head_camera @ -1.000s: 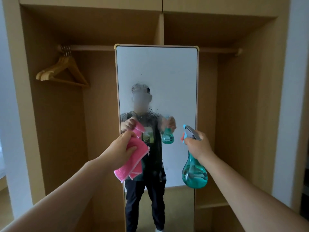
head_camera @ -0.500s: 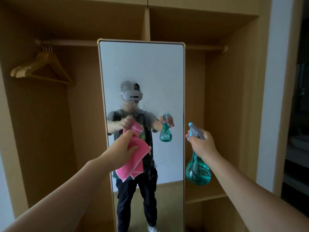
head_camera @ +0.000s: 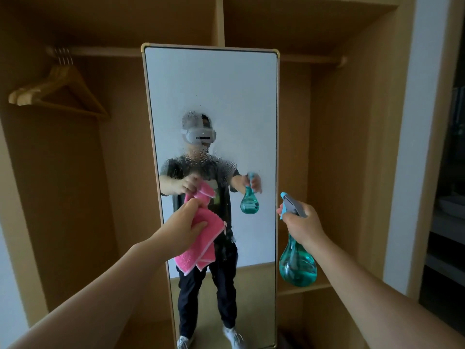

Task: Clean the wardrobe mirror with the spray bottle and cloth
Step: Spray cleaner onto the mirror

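The left hand [head_camera: 183, 227] grips a pink cloth [head_camera: 203, 245], which hangs from its fingers in front of the mirror [head_camera: 214, 96]; whether it touches the glass cannot be told. The right hand [head_camera: 302, 222], just right of the mirror's frame, curls round the neck of a teal spray bottle [head_camera: 297, 265] hanging below it. Droplets [head_camera: 201, 159] speckle the glass above the cloth.

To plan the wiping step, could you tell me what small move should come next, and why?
Probably press the pink cloth, gripped in the left hand, onto the mirror and wipe the droplets: spray already beads on the glass, and the right hand holds the spray bottle aside.
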